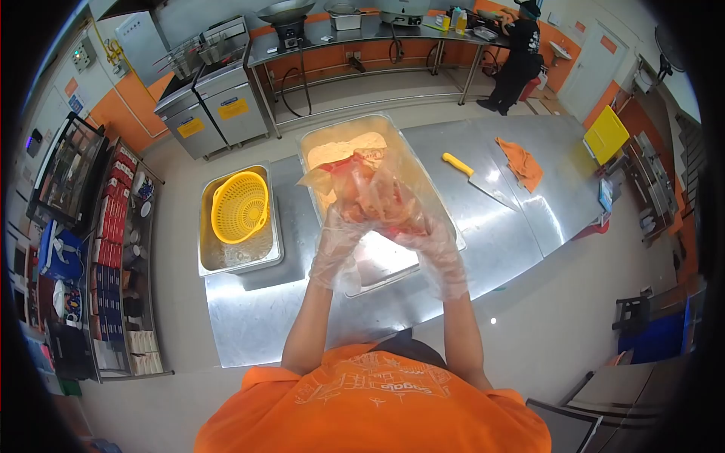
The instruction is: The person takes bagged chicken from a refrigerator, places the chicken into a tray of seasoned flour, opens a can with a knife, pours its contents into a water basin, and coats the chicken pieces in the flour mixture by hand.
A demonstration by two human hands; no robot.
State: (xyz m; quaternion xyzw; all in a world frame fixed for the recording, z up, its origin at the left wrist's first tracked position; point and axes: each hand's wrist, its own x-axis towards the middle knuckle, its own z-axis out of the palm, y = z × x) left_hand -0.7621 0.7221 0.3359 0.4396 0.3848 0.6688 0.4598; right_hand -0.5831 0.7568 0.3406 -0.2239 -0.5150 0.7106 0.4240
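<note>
My left hand (336, 248) and my right hand (438, 255), both in clear plastic gloves, are closed on a clear plastic bag (376, 185) with red print. Pinkish pieces that look like raw meat show through it; their exact kind is unclear. The bag is raised over a deep steel tray (423, 167), hiding part of it. Pale orange breading flour (351, 146) lies in the tray's far part, while bare shiny metal shows at its near end. The bag covers most of my fingertips.
Left of the tray, a yellow plastic colander (240, 208) sits in a steel pan (278, 245) with liquid. A yellow-handled knife (459, 164) and an orange cloth (521, 164) lie on the steel table (521, 241) at right. A person (519, 57) works at the far counter (445, 35).
</note>
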